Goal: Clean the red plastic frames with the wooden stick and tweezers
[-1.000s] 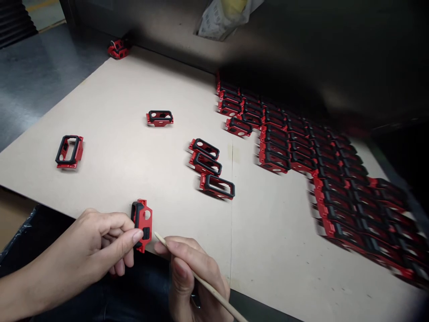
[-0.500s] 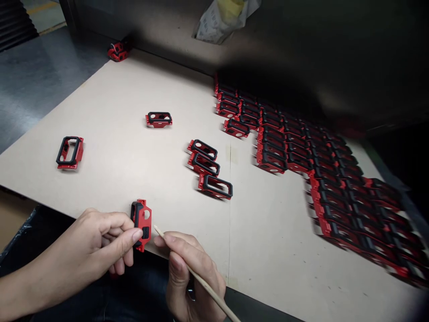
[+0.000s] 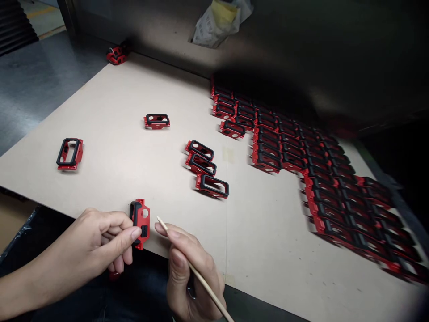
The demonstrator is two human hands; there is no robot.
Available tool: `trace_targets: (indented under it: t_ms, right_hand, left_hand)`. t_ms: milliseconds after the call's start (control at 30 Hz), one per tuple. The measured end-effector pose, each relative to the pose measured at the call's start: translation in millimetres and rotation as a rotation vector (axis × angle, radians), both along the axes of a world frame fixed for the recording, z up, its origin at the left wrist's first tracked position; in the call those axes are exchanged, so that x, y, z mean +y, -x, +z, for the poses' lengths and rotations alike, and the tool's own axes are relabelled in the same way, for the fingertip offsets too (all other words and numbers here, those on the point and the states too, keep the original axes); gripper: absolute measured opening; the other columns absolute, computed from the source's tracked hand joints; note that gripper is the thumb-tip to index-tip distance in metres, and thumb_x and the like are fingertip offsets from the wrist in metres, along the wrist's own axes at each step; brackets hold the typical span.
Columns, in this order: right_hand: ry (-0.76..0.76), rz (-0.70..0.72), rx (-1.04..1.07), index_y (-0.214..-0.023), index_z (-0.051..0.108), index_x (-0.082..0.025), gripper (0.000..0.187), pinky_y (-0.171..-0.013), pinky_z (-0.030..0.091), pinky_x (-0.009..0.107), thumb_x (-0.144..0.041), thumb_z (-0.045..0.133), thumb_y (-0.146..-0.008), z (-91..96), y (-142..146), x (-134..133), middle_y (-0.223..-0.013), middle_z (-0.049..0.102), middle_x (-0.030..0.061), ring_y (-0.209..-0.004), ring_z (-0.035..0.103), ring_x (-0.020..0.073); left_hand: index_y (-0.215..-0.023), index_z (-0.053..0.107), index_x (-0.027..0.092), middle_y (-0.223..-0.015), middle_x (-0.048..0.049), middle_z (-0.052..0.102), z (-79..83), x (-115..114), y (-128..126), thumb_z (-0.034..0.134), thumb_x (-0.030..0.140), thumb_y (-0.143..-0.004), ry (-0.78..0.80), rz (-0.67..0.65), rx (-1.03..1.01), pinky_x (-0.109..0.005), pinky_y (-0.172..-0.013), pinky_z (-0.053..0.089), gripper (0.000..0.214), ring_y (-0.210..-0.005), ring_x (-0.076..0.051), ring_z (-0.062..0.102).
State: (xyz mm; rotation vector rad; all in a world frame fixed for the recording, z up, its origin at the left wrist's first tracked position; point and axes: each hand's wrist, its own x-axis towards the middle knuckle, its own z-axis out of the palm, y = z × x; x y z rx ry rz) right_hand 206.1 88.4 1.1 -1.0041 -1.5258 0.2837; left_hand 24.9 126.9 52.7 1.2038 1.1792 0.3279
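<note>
My left hand (image 3: 97, 241) pinches a red metal frame with a black rubber lining (image 3: 140, 223), held on edge just over the near edge of the board. My right hand (image 3: 191, 268) is shut on a thin, pointed wooden stick (image 3: 201, 277). The stick's tip is close to the right side of the held frame, apart from it. Part of the frame is hidden behind my left thumb and fingers.
A beige board (image 3: 107, 179) carries loose red-and-black frames (image 3: 212, 186), with dense rows of them (image 3: 321, 179) at right. Another red piece (image 3: 117, 55) sits beyond the far corner. A grey metal surface (image 3: 40, 80) lies left; a plastic bag (image 3: 219, 24) hangs behind.
The stick's tip has risen and moved slightly towards the upper part of the held frame. The whole scene has drifted a little left and the far edge lower in the view.
</note>
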Motion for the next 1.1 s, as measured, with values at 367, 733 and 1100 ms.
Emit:
trace_targets:
  t_ms: [367,733,1100]
  right_hand:
    - [-0.125,-0.109,-0.126,-0.136,0.065,-0.011,0.034,-0.056,0.065,0.029,-0.012,0.051,-0.105,2.9,0,-14,-0.102,0.085,0.0129,-0.08,0.083,0.0218]
    - [0.031,0.005,-0.083,-0.129,0.066,-0.015,0.029,-0.064,0.065,0.028,-0.017,0.045,-0.109,12.4,-8,-22,-0.098,0.085,0.0094,-0.079,0.083,0.0201]
    - [0.169,-0.129,0.138,-0.118,0.073,-0.023,0.025,-0.064,0.066,0.036,-0.023,0.051,-0.107,4.6,-22,-25,-0.09,0.083,0.0075,-0.077,0.082,0.0254]
  left_hand:
    - [-0.072,0.068,0.018,-0.065,-0.0003,0.073,2.5,1,2,0.063,0.05,-0.098,-0.003,0.005,-0.03,-0.019,-0.056,0.057,0.041,-0.057,-0.012,0.069]
    - [-0.07,0.069,0.018,-0.062,-0.0008,0.072,-4.4,0,3,0.064,0.057,-0.096,-0.052,0.027,-0.077,-0.02,-0.054,0.056,0.047,-0.054,-0.013,0.068]
    - [-0.072,0.072,0.022,-0.058,-0.0013,0.074,2.1,-38,-1,0.063,0.054,-0.097,-0.147,0.065,-0.144,-0.022,-0.051,0.055,0.042,-0.046,-0.013,0.064]
